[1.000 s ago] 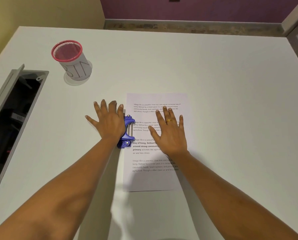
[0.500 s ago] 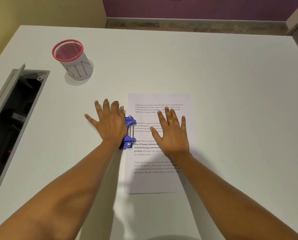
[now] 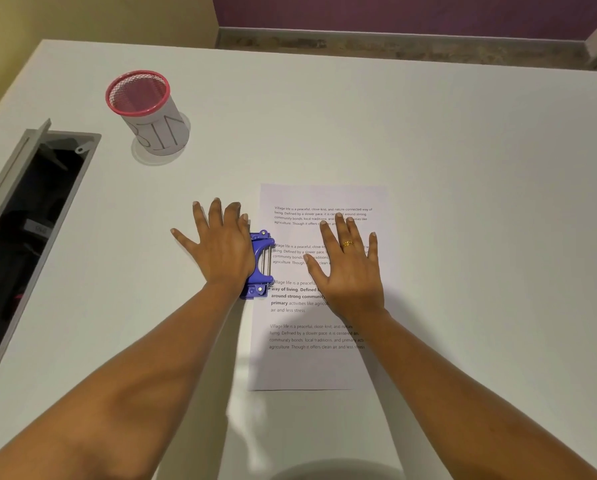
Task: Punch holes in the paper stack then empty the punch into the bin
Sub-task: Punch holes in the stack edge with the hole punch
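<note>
A printed paper stack (image 3: 324, 365) lies flat in the middle of the white table (image 3: 463, 168). A blue hole punch (image 3: 260, 265) sits over the stack's left edge. My left hand (image 3: 220, 247) lies flat on top of the punch, palm down, fingers spread; most of the punch is hidden under it. My right hand (image 3: 350, 268), with a gold ring, rests flat on the paper just right of the punch, fingers apart. A mesh bin (image 3: 148, 112) with a pink rim and a white label reading BIN stands at the far left of the table.
A long grey cable hatch (image 3: 30, 237) stands open in the table's left side, dark inside. The table's far edge meets a purple wall (image 3: 394, 12); a yellow wall is at the far left.
Both hands stay in the same pose on the punch and the paper. Only the head view has drifted slightly; nothing on the table has moved.
</note>
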{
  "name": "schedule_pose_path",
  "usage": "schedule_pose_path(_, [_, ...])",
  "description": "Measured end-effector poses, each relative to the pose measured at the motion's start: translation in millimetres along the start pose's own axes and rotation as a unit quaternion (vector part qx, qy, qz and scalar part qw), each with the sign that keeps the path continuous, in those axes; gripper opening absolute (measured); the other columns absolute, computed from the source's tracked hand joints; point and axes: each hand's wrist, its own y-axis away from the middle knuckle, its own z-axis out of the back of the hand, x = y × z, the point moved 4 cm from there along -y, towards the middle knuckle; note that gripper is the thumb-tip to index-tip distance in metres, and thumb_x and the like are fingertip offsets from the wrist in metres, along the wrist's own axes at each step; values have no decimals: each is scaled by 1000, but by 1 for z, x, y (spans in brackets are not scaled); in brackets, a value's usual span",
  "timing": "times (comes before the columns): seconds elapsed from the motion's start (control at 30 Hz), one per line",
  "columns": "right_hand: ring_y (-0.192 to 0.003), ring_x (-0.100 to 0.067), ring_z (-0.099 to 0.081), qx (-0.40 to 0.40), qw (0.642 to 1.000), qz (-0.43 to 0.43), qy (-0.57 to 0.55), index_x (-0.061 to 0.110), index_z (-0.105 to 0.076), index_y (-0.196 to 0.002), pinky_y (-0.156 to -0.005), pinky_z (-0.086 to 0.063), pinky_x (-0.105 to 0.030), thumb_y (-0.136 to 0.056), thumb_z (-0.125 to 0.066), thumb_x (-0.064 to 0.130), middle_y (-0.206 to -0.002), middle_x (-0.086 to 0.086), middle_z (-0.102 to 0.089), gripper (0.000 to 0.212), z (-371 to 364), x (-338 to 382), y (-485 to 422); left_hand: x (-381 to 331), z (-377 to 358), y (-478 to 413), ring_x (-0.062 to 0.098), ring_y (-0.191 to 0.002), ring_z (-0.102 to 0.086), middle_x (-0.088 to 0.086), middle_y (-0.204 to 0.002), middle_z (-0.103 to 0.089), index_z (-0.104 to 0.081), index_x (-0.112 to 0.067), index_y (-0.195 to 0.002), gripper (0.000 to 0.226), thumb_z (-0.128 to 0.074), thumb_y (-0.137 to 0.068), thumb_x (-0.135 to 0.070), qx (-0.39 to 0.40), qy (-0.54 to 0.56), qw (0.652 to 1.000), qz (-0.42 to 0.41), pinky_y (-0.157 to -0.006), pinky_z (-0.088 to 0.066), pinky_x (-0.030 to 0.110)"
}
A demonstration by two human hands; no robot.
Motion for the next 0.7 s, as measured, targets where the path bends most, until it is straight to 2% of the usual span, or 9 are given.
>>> schedule_pose_path(0.2, [-140, -24, -31, -25, 1000, 2, 5, 16, -41, -140, -116, -18, -49, -92, -33, 52, -149, -11, -36, 60, 1, 1, 1, 0, 0, 0, 28, -145, -9, 2, -150, -31, -41, -23, -133, 39, -22, -99, -32, 2, 4, 1000, 4, -108, -4, 67])
schedule_pose_path(0.7, [-146, -19, -15, 13, 1000, -7, 0, 23, -27, -145, -118, -3, -45, -92, -29, 56, -156, -4, -21, 63, -2, -2, -1, -3, 3, 2, 26, -143, -18, 2, -152, -30, -40, -24, -135, 43, -20, -99, -35, 23, 8, 1000, 11, -109, -3, 65])
